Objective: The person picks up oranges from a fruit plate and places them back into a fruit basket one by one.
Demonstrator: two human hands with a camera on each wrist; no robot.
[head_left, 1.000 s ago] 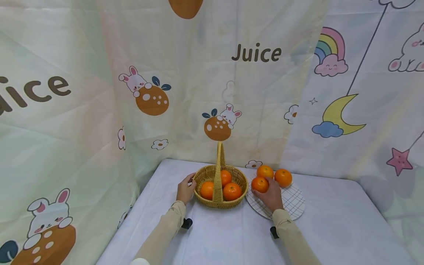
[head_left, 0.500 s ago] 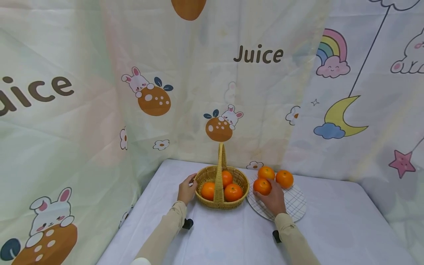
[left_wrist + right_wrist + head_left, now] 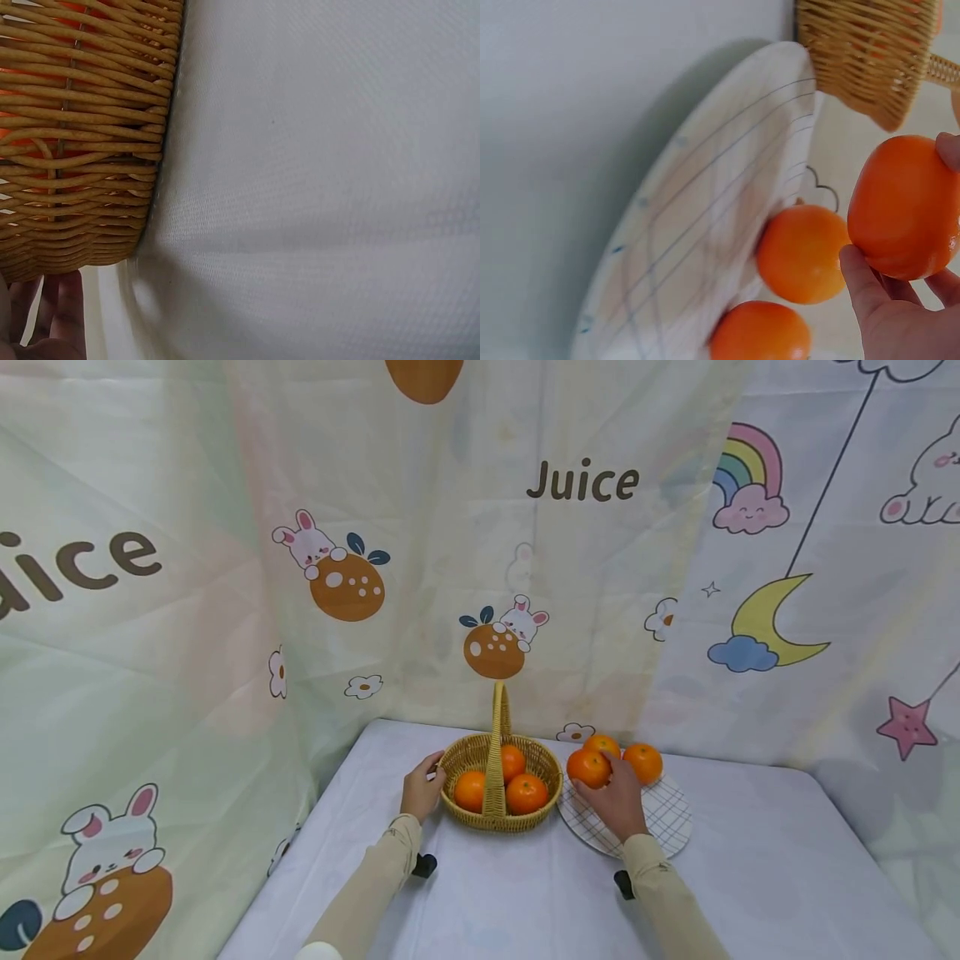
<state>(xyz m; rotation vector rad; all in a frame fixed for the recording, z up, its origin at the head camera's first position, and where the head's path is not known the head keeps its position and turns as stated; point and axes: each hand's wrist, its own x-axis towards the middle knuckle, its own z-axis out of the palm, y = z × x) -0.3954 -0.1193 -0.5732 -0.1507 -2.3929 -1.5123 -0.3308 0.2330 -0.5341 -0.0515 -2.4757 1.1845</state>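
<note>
My right hand (image 3: pixel 617 797) pinches an orange (image 3: pixel 588 768) between thumb and fingers, above the plate (image 3: pixel 663 818) with its grid pattern. In the right wrist view the held orange (image 3: pixel 904 206) is clear of the plate's surface. Two more oranges stay on the plate, one at the back (image 3: pixel 602 744) and one at the right (image 3: pixel 642 763). The wicker basket (image 3: pixel 492 822), with an upright handle, holds three oranges. My left hand (image 3: pixel 422 789) holds the basket's left rim; in the left wrist view its fingers (image 3: pixel 69 311) touch the outer wall, while the thumb tip is hidden.
A white cloth covers the table (image 3: pixel 517 893). Patterned fabric curtains (image 3: pixel 420 677) stand close behind the table and along its sides. The plate lies just right of the basket, almost against it.
My right hand has raised the front orange from the plate, and it now covers more of the back orange. The left hand and basket keep their place.
</note>
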